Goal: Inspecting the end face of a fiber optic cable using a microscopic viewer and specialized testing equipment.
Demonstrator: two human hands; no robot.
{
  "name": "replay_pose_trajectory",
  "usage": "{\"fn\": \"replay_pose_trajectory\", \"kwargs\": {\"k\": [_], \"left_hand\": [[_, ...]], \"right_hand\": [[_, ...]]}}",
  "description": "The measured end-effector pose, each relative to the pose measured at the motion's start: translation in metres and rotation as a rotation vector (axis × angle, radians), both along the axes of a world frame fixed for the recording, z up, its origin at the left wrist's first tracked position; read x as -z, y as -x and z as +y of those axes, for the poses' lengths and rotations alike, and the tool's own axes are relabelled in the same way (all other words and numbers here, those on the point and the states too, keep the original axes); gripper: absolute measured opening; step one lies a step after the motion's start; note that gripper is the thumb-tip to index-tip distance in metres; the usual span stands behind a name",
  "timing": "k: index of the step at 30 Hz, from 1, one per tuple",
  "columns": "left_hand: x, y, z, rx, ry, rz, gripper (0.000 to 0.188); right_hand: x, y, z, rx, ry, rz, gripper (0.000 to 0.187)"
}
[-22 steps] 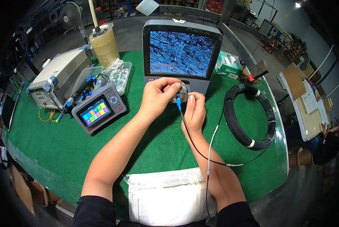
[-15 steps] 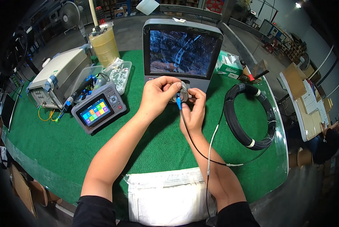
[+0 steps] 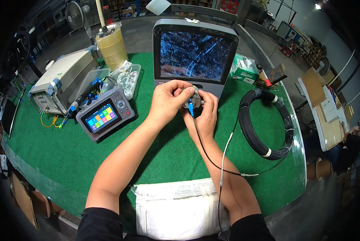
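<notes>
At the front of a grey screen unit [image 3: 196, 82] is a small metal connector holder [image 3: 196, 97]. A blue fiber connector [image 3: 191, 107] sits in it, with a black cable [image 3: 199, 138] hanging down across my right forearm. My left hand [image 3: 170, 100] is closed, thumb and index finger pinching at the holder's upper left. Around its right side, my right hand [image 3: 206, 114] is closed with curled fingers; a small knob shows beside them. The fingers partly hide the holder. On the screen is a dark blue, streaky magnified picture.
A handheld tester [image 3: 105, 114] with a lit colour screen lies at left, before a bench instrument [image 3: 63, 78] and a plastic tub [image 3: 127, 80]. At right are a black cable coil [image 3: 244, 120] and a green box [image 3: 244, 69]. A white wrapped pad [image 3: 176, 213] lies nearest me.
My right hand's fingers have shifted slightly up and left around the holder, and the thumb has moved. My left hand stays nearly still. The picture on the screen has changed.
</notes>
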State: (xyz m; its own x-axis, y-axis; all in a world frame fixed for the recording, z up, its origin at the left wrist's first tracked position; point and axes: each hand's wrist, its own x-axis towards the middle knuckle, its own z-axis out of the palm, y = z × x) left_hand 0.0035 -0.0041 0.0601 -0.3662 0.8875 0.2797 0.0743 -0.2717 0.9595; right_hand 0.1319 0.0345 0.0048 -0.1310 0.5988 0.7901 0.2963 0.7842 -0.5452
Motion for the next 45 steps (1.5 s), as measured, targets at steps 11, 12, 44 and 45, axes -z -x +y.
{"fn": "replay_pose_trajectory", "kwargs": {"k": [11,12,44,45], "left_hand": [[0.004,0.000,0.001,-0.013,-0.047,-0.017,0.023],[0.003,0.000,0.000,0.002,-0.033,-0.014,0.022],[0.025,-0.005,-0.001,0.491,0.424,-0.649,0.083],[0.024,-0.006,-0.001,0.483,0.417,-0.657,0.082]], "right_hand": [[0.004,-0.008,-0.002,-0.177,0.126,0.189,0.043],[0.007,-0.010,0.000,-0.173,0.123,0.188,0.043],[0.006,-0.012,0.004,-0.228,0.145,0.136,0.040],[0.006,-0.012,0.004,-0.232,0.152,0.141,0.040]]}}
